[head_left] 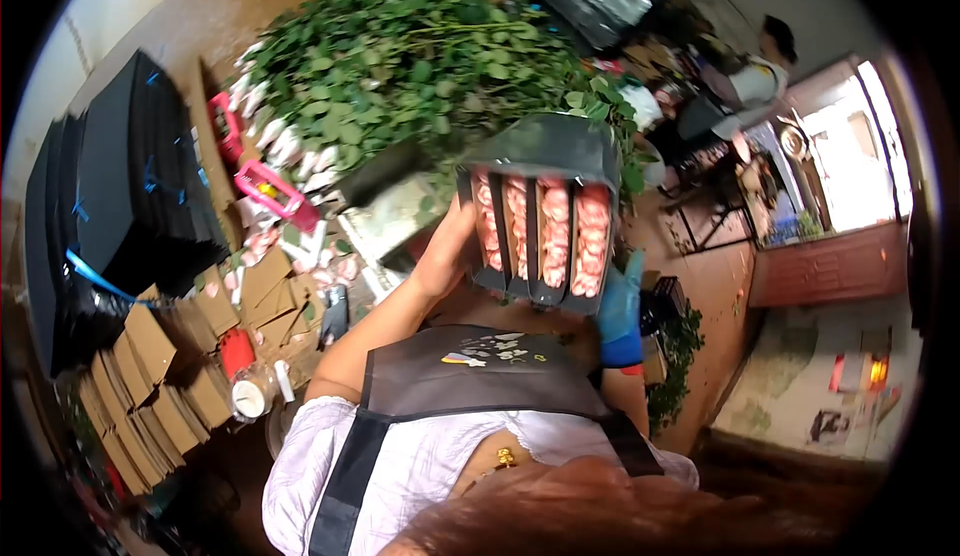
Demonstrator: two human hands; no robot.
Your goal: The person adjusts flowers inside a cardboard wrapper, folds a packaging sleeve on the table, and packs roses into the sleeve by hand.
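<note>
A dark wrapped bundle of pink roses is held up in front of my apron, its flower heads in rows between dark dividers. My bare left hand grips the bundle's left side, with the fingers partly hidden behind it. On the other side my right hand, in a blue glove, presses against the lower right edge. Beyond the bundle lies a large heap of green leafy stems, with pale wrapped blooms along its left edge.
Stacks of black sheets and folded cardboard pieces stand at the left. Pink plastic tools lie beside the stems. A white round container sits near the cardboard. Another person is at the back right, near a doorway.
</note>
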